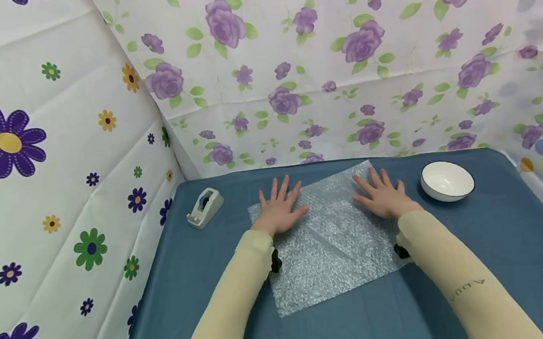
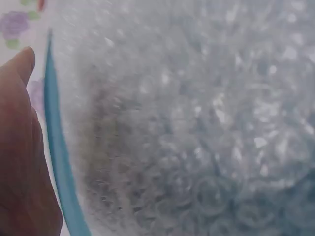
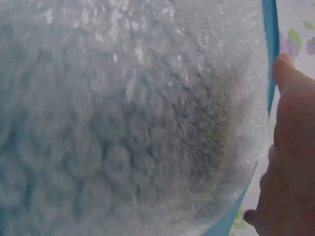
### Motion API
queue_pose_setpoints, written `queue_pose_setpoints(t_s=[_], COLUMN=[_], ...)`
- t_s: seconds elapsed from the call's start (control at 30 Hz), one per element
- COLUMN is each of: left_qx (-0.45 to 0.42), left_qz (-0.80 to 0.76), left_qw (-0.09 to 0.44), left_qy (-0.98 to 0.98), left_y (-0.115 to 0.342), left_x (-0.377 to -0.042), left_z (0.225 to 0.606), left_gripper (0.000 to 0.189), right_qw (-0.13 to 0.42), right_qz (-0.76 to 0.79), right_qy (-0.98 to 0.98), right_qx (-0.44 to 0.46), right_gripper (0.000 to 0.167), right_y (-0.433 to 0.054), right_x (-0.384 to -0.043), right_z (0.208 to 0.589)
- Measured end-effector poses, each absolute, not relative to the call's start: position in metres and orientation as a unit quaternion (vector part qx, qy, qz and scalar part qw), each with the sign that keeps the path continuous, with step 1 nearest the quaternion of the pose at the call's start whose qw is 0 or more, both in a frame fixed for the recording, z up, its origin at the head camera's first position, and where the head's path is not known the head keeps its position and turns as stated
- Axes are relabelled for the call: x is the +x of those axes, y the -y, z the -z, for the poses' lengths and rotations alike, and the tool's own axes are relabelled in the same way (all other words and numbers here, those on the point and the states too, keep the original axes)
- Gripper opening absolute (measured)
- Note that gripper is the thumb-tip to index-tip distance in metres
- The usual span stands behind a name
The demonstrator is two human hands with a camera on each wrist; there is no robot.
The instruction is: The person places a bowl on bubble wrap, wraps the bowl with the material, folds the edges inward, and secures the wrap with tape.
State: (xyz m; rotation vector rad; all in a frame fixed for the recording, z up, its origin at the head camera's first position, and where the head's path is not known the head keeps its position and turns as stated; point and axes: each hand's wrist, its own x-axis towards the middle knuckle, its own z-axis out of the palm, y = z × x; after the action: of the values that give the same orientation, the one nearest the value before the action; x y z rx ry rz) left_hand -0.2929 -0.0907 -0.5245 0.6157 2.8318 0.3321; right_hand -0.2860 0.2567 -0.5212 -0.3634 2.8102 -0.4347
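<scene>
A sheet of clear bubble wrap point(image 1: 331, 245) lies flat and slightly askew on the blue table. My left hand point(image 1: 279, 209) rests on its upper left part with the fingers spread. Over the upper right part, my right hand point(image 1: 381, 196) lies with fingers spread too, the fingertips near the sheet's far corner. In the left wrist view the bubble wrap point(image 2: 197, 123) fills most of the picture, with the left hand point(image 2: 24, 147) at the left edge. The right wrist view shows the bubbles close up, the right hand point(image 3: 295, 142) at the right side.
A white tape dispenser point(image 1: 205, 208) with a blue roll stands at the back left of the table point(image 1: 184, 285). To the right of my right hand sits a white bowl point(image 1: 447, 182) with a dark rim. Flowered curtains point(image 1: 283, 82) hang behind and at the left.
</scene>
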Motion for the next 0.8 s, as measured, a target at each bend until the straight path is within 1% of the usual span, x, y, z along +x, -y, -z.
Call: queue_pose_setpoints(t_s=[0.13,0.3,0.43,0.57,0.8], left_qx=[0.229,0.235,0.24,0.246,0.243], left_qz=[-0.15,-0.156,-0.17,-0.196,-0.244], left_qw=[0.11,0.114,0.123,0.145,0.181], left_qy=[-0.956,-0.953,-0.948,-0.938,-0.921], left_y=[0.097,0.108,0.118,0.125,0.128], left_x=[-0.282,-0.27,-0.261,-0.25,-0.235], left_z=[0.515,0.506,0.509,0.512,0.521], left_gripper=[0.083,0.084,0.086,0.087,0.089], right_qw=[0.148,0.145,0.147,0.166,0.186], right_qz=[0.157,0.162,0.168,0.178,0.191], right_qy=[-0.965,-0.96,-0.954,-0.946,-0.937], right_qx=[-0.15,-0.177,-0.2,-0.215,-0.225], right_gripper=[0.079,0.08,0.084,0.09,0.08], right_y=[-0.263,-0.27,-0.276,-0.286,-0.3], right_x=[-0.282,-0.275,-0.268,-0.263,-0.259], right_z=[0.518,0.513,0.511,0.513,0.517])
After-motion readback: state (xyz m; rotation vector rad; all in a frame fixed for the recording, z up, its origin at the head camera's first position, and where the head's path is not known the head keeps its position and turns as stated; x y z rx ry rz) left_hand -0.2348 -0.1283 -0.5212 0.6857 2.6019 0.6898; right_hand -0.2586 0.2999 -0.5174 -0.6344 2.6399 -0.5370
